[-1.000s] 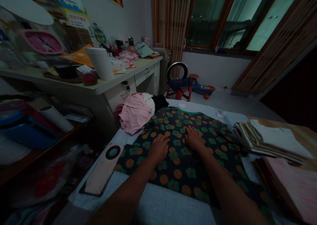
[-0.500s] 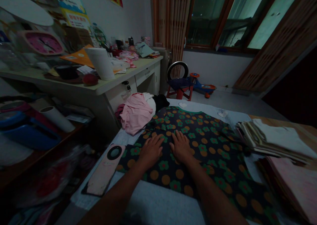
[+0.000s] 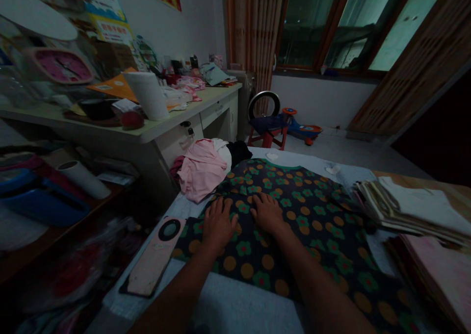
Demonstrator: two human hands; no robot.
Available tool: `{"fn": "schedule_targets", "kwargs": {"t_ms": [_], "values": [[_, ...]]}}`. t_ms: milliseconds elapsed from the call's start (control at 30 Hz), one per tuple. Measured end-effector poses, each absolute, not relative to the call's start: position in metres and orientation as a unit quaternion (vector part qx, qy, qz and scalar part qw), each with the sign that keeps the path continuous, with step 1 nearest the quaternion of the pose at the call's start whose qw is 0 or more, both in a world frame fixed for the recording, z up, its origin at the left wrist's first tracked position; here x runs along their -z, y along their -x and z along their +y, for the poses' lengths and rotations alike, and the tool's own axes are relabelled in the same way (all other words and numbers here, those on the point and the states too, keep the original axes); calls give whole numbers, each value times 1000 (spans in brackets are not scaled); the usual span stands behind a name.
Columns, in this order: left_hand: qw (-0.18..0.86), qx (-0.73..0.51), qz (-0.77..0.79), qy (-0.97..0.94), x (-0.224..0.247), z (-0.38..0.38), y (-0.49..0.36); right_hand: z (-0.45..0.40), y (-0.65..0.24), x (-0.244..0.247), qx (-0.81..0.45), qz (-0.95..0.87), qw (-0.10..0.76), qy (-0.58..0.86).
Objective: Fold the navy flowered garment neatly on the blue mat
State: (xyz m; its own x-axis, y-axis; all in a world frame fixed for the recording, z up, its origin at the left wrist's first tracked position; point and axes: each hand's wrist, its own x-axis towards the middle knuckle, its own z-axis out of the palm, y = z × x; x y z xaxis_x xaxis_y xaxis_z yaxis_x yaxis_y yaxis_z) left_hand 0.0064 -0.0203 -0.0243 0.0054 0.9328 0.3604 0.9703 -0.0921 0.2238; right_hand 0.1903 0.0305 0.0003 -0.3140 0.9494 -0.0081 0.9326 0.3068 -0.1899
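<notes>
My left hand (image 3: 220,224) and my right hand (image 3: 268,214) lie flat on a dark short-sleeved garment (image 3: 309,226) with orange dots and green flowers, spread on a bed. Their fingers are apart and neither hand grips the cloth. Its green-edged collar is at the far end, beyond my hands. A phone in a pink case (image 3: 152,257) lies on the bed just left of my left hand, beside the garment's edge.
A crumpled pink garment (image 3: 201,171) lies beyond the print, with folded clothes stacks (image 3: 408,211) at right. A cluttered desk (image 3: 147,135) stands at left, above a blue plastic tub (image 3: 44,201). A red stool (image 3: 267,135) and ride-on toy (image 3: 303,128) stand on the floor beyond.
Both hands have slid left across the garment, my right hand moving farther, so they now sit closer together. The phone and the surrounding items have not visibly moved.
</notes>
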Motion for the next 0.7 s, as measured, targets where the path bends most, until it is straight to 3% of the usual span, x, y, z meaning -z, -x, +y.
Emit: {"fn": "schedule_targets", "kwargs": {"t_ms": [533, 700], "values": [[30, 183, -641, 745, 27, -19, -7, 118, -177, 11, -129, -852, 43, 506], [0, 128, -642, 756, 9, -9, -10, 140, -178, 2, -121, -867, 41, 481]]}}
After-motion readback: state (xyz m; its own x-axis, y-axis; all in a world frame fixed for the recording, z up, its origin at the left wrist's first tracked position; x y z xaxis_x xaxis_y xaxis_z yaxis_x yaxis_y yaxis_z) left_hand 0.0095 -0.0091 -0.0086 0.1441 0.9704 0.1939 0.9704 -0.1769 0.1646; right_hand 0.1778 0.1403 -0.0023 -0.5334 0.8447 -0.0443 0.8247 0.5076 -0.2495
